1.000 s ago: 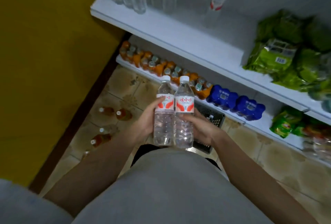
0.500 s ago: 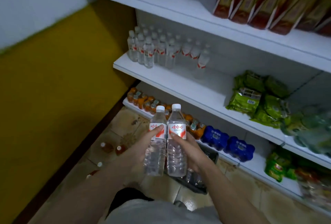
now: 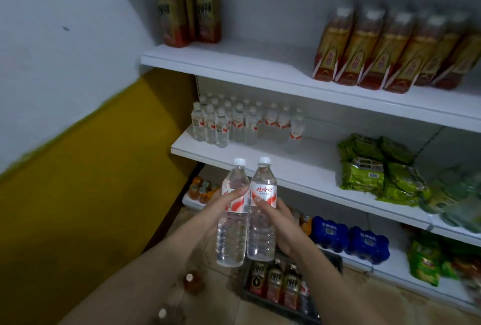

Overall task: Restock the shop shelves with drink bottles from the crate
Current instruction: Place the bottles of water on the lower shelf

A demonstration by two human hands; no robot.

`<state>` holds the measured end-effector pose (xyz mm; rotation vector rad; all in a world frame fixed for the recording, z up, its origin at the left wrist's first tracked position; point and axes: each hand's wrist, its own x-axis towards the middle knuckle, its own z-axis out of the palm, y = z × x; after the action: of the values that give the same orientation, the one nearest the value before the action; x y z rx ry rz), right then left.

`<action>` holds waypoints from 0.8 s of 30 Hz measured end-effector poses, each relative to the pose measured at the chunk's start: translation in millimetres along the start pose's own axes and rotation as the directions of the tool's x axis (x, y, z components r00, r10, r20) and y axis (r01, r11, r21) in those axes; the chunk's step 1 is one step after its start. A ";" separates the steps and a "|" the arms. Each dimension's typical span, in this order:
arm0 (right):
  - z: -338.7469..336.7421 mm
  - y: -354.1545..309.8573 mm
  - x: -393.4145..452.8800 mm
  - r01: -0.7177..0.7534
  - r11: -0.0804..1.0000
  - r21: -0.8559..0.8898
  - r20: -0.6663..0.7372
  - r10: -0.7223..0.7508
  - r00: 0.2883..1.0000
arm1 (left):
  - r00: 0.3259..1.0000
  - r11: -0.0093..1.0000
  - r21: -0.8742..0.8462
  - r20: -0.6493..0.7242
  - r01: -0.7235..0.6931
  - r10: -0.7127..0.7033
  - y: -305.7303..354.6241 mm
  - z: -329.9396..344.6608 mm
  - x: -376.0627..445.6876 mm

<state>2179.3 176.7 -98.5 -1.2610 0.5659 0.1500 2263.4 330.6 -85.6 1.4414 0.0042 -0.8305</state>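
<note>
White shop shelves (image 3: 260, 64) climb the wall ahead, beside a wall painted yellow below and pale above. Out in front of the chest, the left hand (image 3: 221, 207) grips the left water bottle (image 3: 232, 216) with its fingers (image 3: 238, 192) curled across the red-and-white label, and the right hand (image 3: 281, 223) grips the right water bottle (image 3: 262, 210) the same way, thumb laid over the label. Both bottles stand upright, sides touching, caps up. Above and beyond the fingers, the middle shelf (image 3: 299, 168) carries a block of matching water bottles (image 3: 234, 124) at its left end, with bare white board to the right of that block and in front of it. Further right of the fingers lie green snack packs (image 3: 372, 168). Below the hands, on the floor, the dark crate (image 3: 286, 291) holds dark-labelled drink bottles. Loose bottles (image 3: 191, 281) stand on the floor below the left wrist.

The step in hand looks like the carry from crate to shelf: two bottles lifted, not yet placed. The next move probably calls for raising both up and forward over the shelf lip, then setting them down upright beside the matching row, keeping clear of the standing bottles so none tips.
</note>
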 end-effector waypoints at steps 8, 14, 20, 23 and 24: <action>4.3 -10.8 16.3 0.054 0.999 0.006 -0.057 -0.054 0.997 | 0.999 1.000 0.003 0.049 -0.025 0.024 23.6 -3.8 22.2; -26.1 -25.5 41.5 0.034 0.998 -0.043 -0.066 -0.037 0.997 | 0.999 0.999 0.002 0.011 -0.033 0.033 32.6 22.9 51.8; -49.8 -33.0 73.8 0.004 1.000 -0.018 -0.048 -0.005 0.999 | 0.999 0.995 0.099 -0.046 0.004 0.000 39.7 40.4 95.3; -59.0 -34.3 95.0 -0.002 1.000 0.001 -0.078 0.002 0.997 | 0.998 0.986 0.167 -0.058 -0.016 0.026 44.5 44.5 115.8; -59.9 -36.9 99.2 -0.014 1.000 -0.002 -0.084 0.014 0.996 | 0.997 0.981 0.191 -0.066 -0.028 0.041 47.0 44.8 122.0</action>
<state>2259.9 90.0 -125.9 -1.2701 0.6473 0.1093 2354.6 227.2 -95.0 1.6452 -0.0485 -0.7675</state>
